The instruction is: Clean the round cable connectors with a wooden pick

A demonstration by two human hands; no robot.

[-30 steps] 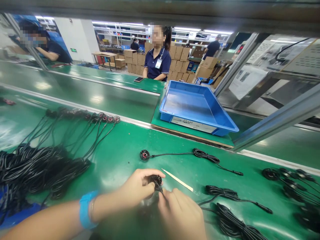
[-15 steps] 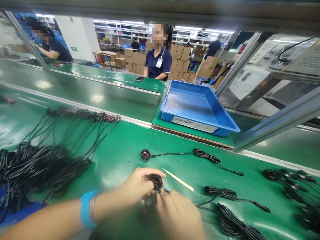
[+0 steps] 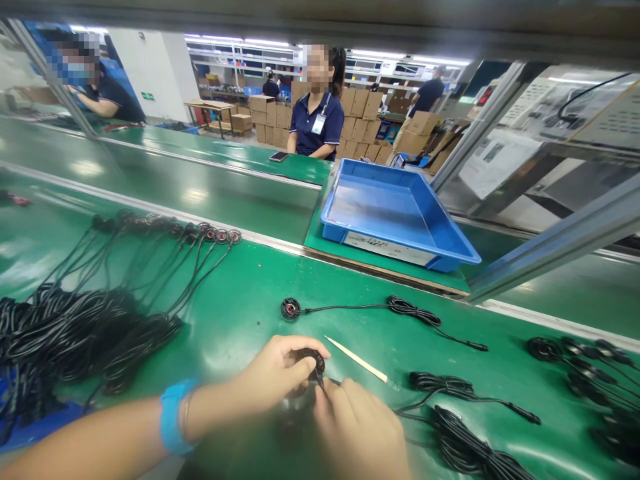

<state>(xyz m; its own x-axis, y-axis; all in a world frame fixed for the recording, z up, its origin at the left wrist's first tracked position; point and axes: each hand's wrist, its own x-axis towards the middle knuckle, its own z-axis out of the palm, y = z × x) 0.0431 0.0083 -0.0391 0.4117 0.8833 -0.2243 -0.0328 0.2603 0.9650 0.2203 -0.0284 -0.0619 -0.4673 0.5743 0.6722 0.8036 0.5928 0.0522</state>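
Observation:
My left hand (image 3: 273, 375), with a blue band on its wrist, is closed around a small round black part (image 3: 313, 363) with a cable, held just above the green bench (image 3: 240, 300). My right hand (image 3: 357, 427) is closed too, its fingertips pinched at the part's lower edge; what they pinch is too small to name. A thin pale stick (image 3: 356, 359) lies just right of the hands. Beyond them lies another round part with a red centre (image 3: 291, 309) and its coiled black cable (image 3: 410, 311).
Several cabled parts in a row (image 3: 200, 233) and a big pile of black cables (image 3: 75, 333) fill the left. More coiled cables (image 3: 465, 440) and parts (image 3: 580, 353) lie at right. A blue tray (image 3: 395, 213) stands behind. A person (image 3: 316, 113) sits across the line.
The round part has turned slightly in my left hand's fingers. My right hand's fingertips stay at its lower edge. Nothing else has moved.

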